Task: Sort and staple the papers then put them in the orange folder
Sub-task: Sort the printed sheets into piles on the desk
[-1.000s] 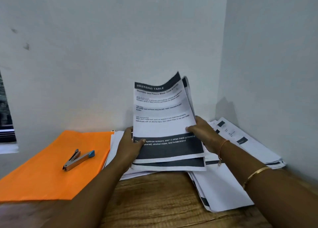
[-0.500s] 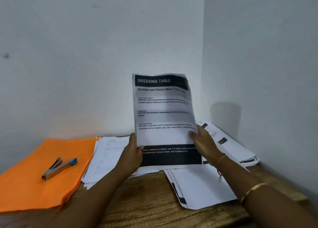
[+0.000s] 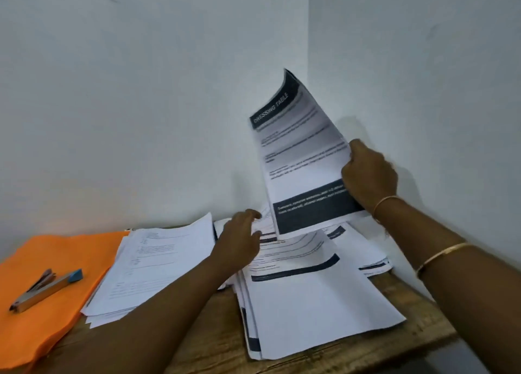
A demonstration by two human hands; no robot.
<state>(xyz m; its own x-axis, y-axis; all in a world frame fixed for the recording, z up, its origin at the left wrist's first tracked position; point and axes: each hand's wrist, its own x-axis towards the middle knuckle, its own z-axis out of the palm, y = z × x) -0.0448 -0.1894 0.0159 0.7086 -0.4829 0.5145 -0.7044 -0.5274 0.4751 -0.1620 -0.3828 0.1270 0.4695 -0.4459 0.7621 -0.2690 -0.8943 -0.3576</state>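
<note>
Now | right grip (image 3: 369, 176) clamped on raised papers (image 3: 304, 159) | left grip (image 3: 239, 241) apart, below them.

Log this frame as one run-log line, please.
right hand: holds DRESSING TABLE sheets | left hand: on papers | stapler: on orange folder

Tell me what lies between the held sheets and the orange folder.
The left hand and a loose paper stack, whose left edge overlaps the orange folder, lie between it and the Dressing Table sheets in the right hand. A stapler rests on the folder.
</note>
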